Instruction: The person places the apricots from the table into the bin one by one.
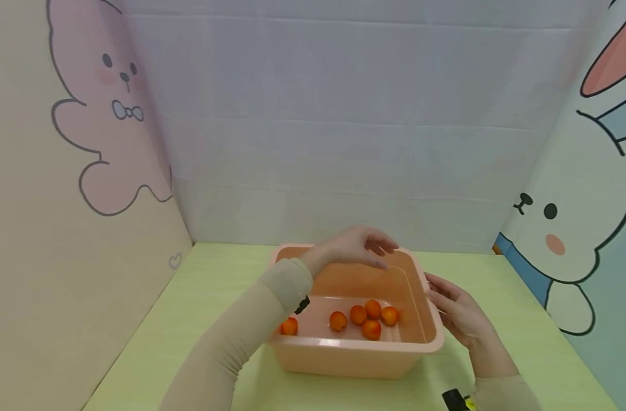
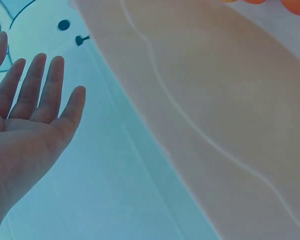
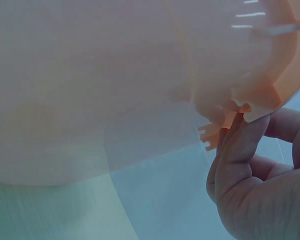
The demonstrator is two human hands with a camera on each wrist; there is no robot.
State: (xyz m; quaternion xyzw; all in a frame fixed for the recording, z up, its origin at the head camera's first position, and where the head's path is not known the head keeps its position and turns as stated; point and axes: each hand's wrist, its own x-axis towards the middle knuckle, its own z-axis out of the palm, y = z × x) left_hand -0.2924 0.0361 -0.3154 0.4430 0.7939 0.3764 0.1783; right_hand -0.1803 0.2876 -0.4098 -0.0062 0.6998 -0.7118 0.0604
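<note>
A peach plastic basin [image 1: 428, 319] stands on the green table and holds several small orange-red fruits [image 1: 364, 317]. My left hand [image 1: 366, 248] hovers over the basin's far rim with relaxed fingers and holds nothing. The left wrist view shows its palm [image 2: 35, 110] spread flat beside the basin's wall [image 2: 215, 100]. My right hand [image 1: 454, 311] is at the basin's right rim, fingertips touching it. From the right wrist view, a fingertip [image 3: 242, 145] presses up under the rim's corner [image 3: 275, 95].
Cartoon-rabbit panels wall in the table on the left [image 1: 102, 131], back and right [image 1: 575, 240]. Bare green tabletop [image 1: 200, 285] lies on the left and right of the basin. A small black and yellow device [image 1: 454, 399] sits on my right wrist.
</note>
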